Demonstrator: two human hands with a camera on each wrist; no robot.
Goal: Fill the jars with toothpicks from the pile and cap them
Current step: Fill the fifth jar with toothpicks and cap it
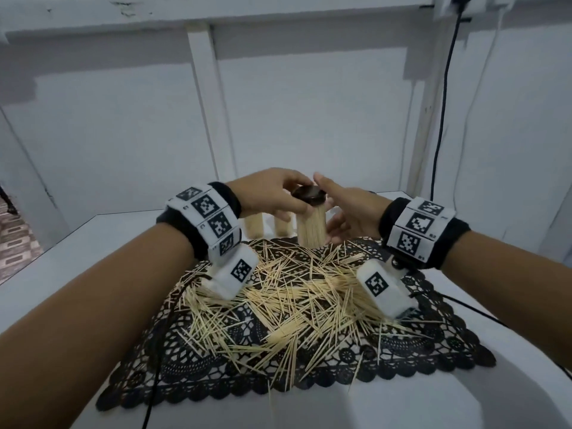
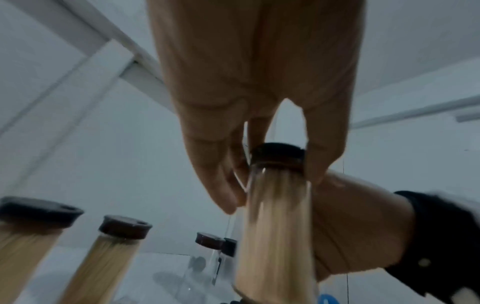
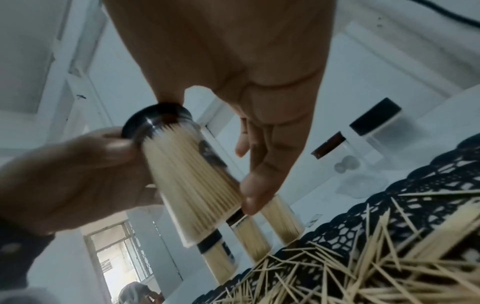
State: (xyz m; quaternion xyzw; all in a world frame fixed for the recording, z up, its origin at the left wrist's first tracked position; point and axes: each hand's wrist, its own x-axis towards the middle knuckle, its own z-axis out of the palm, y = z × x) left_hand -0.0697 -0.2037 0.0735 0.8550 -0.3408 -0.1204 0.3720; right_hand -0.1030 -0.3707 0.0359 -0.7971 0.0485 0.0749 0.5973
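A clear jar [image 1: 311,229] packed with toothpicks stands tilted at the far edge of the black lace mat [image 1: 433,345]. On it sits a dark cap [image 1: 309,195]. My left hand [image 1: 294,201] pinches that cap [image 2: 278,154] from the left between thumb and fingers. My right hand [image 1: 331,209] is open on the jar's right side. Its thumb touches the cap [image 3: 153,121] and its straight fingers [image 3: 259,185] lie along the jar [image 3: 192,174]. The loose toothpick pile [image 1: 294,298] covers the mat under both wrists.
Filled, capped jars [image 1: 253,226] [image 1: 281,226] stand just behind my left hand on the white table [image 1: 93,243]. Two empty capped jars [image 3: 335,148] [image 3: 374,117] stand further back right. A black cable [image 1: 442,103] hangs down the wall at right.
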